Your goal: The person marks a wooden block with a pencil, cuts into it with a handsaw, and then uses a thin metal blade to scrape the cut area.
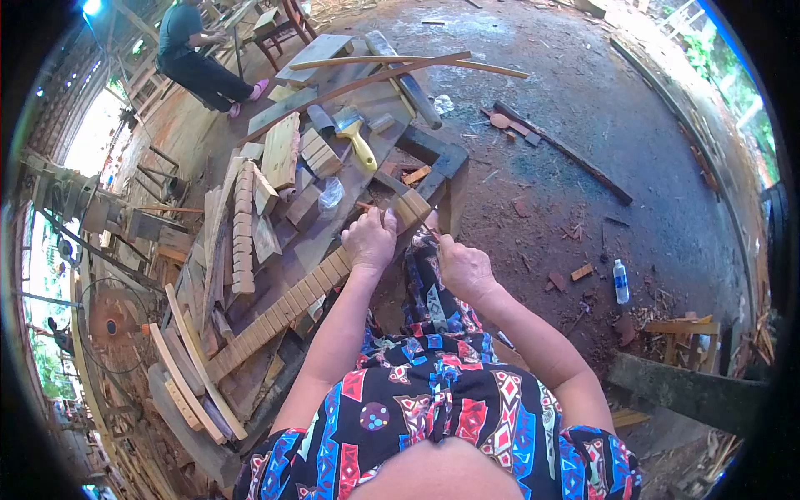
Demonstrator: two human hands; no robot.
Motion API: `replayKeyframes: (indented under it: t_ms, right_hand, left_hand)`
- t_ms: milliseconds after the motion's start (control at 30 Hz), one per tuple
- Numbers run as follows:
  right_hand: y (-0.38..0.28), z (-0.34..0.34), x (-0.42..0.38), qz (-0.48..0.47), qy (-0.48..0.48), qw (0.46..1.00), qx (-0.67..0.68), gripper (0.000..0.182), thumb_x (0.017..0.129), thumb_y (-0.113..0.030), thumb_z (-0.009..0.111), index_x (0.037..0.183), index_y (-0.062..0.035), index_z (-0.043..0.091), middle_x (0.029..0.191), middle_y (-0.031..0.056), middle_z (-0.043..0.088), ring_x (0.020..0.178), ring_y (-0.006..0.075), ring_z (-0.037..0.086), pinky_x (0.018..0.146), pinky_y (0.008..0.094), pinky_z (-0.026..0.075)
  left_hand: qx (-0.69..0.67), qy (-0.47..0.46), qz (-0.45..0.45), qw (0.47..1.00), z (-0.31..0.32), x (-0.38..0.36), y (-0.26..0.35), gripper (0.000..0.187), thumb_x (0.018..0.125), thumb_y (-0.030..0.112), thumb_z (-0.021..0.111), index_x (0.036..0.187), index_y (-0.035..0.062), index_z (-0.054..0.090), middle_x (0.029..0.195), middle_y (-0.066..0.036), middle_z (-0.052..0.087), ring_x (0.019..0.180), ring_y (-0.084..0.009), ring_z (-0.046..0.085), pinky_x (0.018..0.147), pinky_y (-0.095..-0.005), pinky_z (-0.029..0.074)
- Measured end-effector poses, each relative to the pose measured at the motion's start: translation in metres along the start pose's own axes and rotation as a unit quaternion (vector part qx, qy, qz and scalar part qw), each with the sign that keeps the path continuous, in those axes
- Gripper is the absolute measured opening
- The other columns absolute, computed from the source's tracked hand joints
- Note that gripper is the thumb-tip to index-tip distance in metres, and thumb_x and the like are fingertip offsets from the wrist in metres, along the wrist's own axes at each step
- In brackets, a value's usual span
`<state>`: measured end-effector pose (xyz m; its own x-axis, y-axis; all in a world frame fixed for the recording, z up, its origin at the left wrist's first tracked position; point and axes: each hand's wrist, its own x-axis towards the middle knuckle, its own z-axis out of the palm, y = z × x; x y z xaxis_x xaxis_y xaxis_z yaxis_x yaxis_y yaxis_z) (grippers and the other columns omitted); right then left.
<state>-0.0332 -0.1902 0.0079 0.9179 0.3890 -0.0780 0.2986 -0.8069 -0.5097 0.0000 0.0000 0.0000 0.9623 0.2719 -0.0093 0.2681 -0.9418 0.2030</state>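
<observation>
A long wooden bar (pixel 292 302) with crosswise lines along its length runs slantwise over the bench, its end block (pixel 412 207) near the bench edge. My left hand (pixel 369 239) is closed over the bar close to that end, with a small reddish-brown wood piece (pixel 364 205) by its fingertips. Just right of the end block, my right hand (pixel 467 268) is closed around a thin dark rod-like tool (pixel 430 231), which points up toward the block. The fingers hide most of this tool, and I cannot tell its kind.
On the bench lie a yellow-handled brush (pixel 360 147), wooden blocks (pixel 281 150), a clear plastic bag (pixel 331 193) and curved wood strips (pixel 196 358). A water bottle (pixel 621 282) stands on the littered floor at right. Another person (pixel 196 58) is at the back left.
</observation>
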Motion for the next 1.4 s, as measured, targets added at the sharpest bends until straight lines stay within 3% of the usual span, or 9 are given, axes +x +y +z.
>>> replayKeyframes:
  t_ms: [267, 367, 567, 667, 900, 1000, 1400]
  right_hand:
    - [0.001, -0.002, -0.003, 0.004, -0.022, 1.0, -0.003, 0.024, 0.077, -0.004, 0.051, 0.1, 0.0021, 0.049, 0.077, 0.0213, 0.066, 0.075, 0.0362, 0.067, 0.067, 0.0461, 0.053]
    - [0.003, 0.0, -0.001, 0.012, -0.028, 0.999, 0.01, 0.024, 0.077, -0.004, 0.051, 0.1, 0.0018, 0.049, 0.079, 0.0222, 0.066, 0.076, 0.0371, 0.067, 0.067, 0.0468, 0.053]
    - [0.006, 0.0, -0.005, 0.02, -0.019, 1.0, 0.014, 0.019, 0.078, -0.005, 0.05, 0.096, 0.0013, 0.049, 0.077, 0.0228, 0.065, 0.074, 0.0378, 0.066, 0.066, 0.047, 0.052]
    - [0.014, -0.005, -0.024, 0.012, -0.016, 1.0, 0.022, 0.016, 0.078, -0.005, 0.049, 0.093, 0.0005, 0.048, 0.075, 0.0227, 0.065, 0.072, 0.0376, 0.066, 0.065, 0.0469, 0.052]
    - [0.006, -0.005, -0.01, 0.013, -0.032, 0.999, 0.031, 0.012, 0.078, -0.005, 0.05, 0.089, -0.0003, 0.049, 0.072, 0.0228, 0.063, 0.071, 0.038, 0.066, 0.063, 0.0467, 0.052]
    - [-0.004, 0.008, 0.021, 0.003, 0.007, 0.999, 0.049, 0.014, 0.077, -0.004, 0.051, 0.09, -0.0003, 0.051, 0.072, 0.0231, 0.063, 0.071, 0.0386, 0.066, 0.064, 0.0469, 0.053]
    - [0.01, 0.002, -0.013, 0.014, -0.021, 1.0, 0.004, 0.017, 0.077, -0.004, 0.049, 0.094, -0.0001, 0.05, 0.073, 0.022, 0.065, 0.072, 0.0365, 0.067, 0.065, 0.0453, 0.053]
  left_hand:
    - [0.048, 0.1, 0.083, 0.99, 0.013, 0.008, 0.005, 0.036, 0.092, 0.037, 0.041, 0.096, 0.0063, 0.06, 0.091, -0.013, 0.065, 0.088, -0.0331, 0.062, 0.079, -0.0491, 0.043]
    - [0.009, 0.036, 0.041, 0.998, 0.016, 0.016, 0.012, 0.036, 0.092, 0.036, 0.041, 0.095, 0.0057, 0.059, 0.091, -0.015, 0.065, 0.086, -0.034, 0.063, 0.077, -0.0501, 0.044]
    - [0.02, 0.01, 0.029, 0.999, 0.009, 0.015, 0.018, 0.037, 0.092, 0.035, 0.038, 0.098, 0.0054, 0.06, 0.093, -0.018, 0.066, 0.088, -0.0373, 0.063, 0.079, -0.049, 0.047]
    - [0.002, 0.038, 0.036, 0.999, 0.014, 0.016, 0.015, 0.039, 0.092, 0.037, 0.039, 0.089, 0.0047, 0.061, 0.089, -0.017, 0.066, 0.084, -0.0346, 0.064, 0.075, -0.0495, 0.046]
    - [0.002, 0.051, 0.04, 0.998, 0.014, 0.016, 0.017, 0.037, 0.091, 0.035, 0.04, 0.089, 0.0046, 0.061, 0.088, -0.017, 0.066, 0.083, -0.0344, 0.064, 0.075, -0.049, 0.046]
    - [0.029, 0.043, 0.035, 0.998, 0.015, 0.016, 0.018, 0.037, 0.091, 0.034, 0.039, 0.088, 0.0047, 0.061, 0.088, -0.017, 0.066, 0.083, -0.0344, 0.064, 0.075, -0.0488, 0.046]
    - [0.01, 0.031, 0.031, 0.999, 0.009, 0.013, 0.02, 0.037, 0.092, 0.034, 0.037, 0.094, 0.0047, 0.059, 0.093, -0.018, 0.065, 0.087, -0.0371, 0.063, 0.08, -0.0492, 0.046]
